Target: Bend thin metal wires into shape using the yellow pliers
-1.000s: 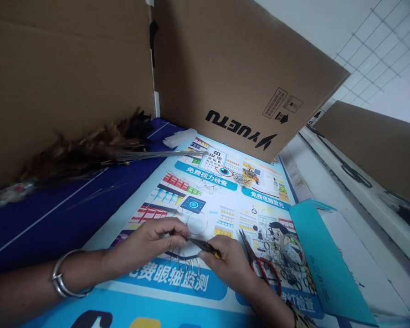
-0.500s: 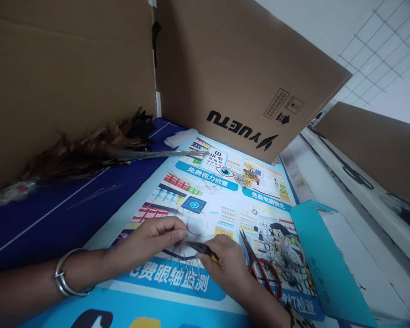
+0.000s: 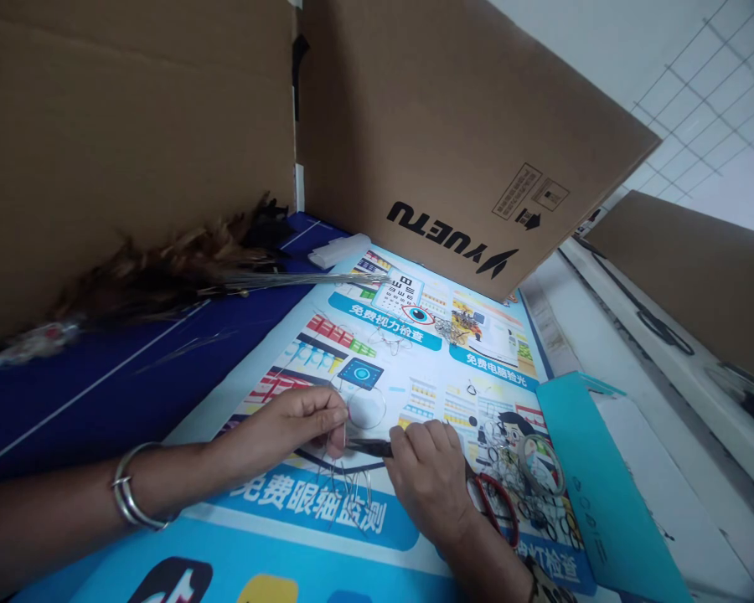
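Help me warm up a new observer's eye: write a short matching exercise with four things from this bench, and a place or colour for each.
Things
1. Pliers
2. Scissors
3. Bangle
4. Feathers

Places and colours
A. Around the left wrist
B. Brownish, on the blue surface
C. In the right hand
D. Red-handled, partly hidden

Right pairs: 1-C, 2-D, 3-A, 4-B

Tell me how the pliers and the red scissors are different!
The pliers are in the right hand; the scissors lie on the printed sheet. The pliers show their dark nose; the scissors show red handles, blades mostly hidden behind the hand. Both are hand tools.
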`<state>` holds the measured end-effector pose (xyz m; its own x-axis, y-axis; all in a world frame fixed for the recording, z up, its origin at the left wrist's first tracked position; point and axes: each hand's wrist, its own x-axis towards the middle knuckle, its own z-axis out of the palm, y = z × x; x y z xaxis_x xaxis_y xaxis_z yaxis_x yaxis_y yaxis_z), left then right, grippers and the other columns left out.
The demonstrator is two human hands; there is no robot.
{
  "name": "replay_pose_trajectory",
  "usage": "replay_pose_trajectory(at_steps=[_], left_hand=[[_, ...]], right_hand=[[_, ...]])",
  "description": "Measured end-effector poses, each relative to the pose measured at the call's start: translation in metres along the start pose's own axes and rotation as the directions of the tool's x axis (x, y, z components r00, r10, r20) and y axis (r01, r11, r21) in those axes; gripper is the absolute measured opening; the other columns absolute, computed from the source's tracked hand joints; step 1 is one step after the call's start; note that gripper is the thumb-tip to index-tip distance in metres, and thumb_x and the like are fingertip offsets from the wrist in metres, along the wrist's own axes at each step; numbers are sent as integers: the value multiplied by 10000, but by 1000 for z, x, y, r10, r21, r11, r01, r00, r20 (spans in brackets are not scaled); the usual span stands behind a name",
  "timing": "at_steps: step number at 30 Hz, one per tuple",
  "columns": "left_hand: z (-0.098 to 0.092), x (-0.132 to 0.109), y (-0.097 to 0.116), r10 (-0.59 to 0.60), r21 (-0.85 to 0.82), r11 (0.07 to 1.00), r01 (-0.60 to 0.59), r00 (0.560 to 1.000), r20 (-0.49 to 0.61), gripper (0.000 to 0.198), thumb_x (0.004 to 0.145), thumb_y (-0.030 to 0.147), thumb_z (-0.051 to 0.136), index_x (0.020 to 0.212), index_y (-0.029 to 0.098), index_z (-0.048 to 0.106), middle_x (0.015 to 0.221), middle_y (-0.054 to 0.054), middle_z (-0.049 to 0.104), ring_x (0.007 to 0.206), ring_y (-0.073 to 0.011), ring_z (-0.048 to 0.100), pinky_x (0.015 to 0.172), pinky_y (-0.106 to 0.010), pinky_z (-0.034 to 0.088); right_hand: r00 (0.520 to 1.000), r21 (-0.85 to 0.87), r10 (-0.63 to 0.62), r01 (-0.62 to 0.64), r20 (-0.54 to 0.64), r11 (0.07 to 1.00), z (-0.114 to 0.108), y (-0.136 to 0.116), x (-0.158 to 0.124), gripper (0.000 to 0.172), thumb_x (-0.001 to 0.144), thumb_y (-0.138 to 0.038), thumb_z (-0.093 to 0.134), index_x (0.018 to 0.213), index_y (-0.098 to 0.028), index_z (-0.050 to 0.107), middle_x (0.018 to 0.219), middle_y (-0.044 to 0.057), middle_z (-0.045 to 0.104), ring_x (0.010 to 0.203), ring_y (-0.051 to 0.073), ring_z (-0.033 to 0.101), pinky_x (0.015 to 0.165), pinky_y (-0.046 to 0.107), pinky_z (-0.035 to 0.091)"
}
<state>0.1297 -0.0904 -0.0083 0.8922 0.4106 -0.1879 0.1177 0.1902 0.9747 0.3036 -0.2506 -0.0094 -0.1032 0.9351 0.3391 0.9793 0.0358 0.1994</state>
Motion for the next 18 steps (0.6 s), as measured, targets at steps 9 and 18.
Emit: replay_pose_trajectory(at_steps=[9, 18], left_hand=[[1, 0, -1, -82, -47, 995, 83, 996, 29, 318, 852, 489, 573, 764, 185, 587, 687, -18, 689, 658, -164, 644, 666, -284, 494], [1, -2, -4, -116, -105, 987, 121, 992, 53, 293, 873, 457, 573, 772, 182, 577, 689, -12, 697, 635, -150, 652, 625, -253, 441]], right_hand=[[996, -87, -67, 62, -55, 994, -4, -1, -2, 185, 887, -207, 547, 1063, -166, 587, 808, 59, 559, 748, 208, 464, 669, 381, 325], [991, -114, -110, 101, -75, 988, -4, -1, -4, 221, 889, -181, 562, 1106, -155, 593, 844, 71, 597, 801, 222, 492, 713, 403, 352]])
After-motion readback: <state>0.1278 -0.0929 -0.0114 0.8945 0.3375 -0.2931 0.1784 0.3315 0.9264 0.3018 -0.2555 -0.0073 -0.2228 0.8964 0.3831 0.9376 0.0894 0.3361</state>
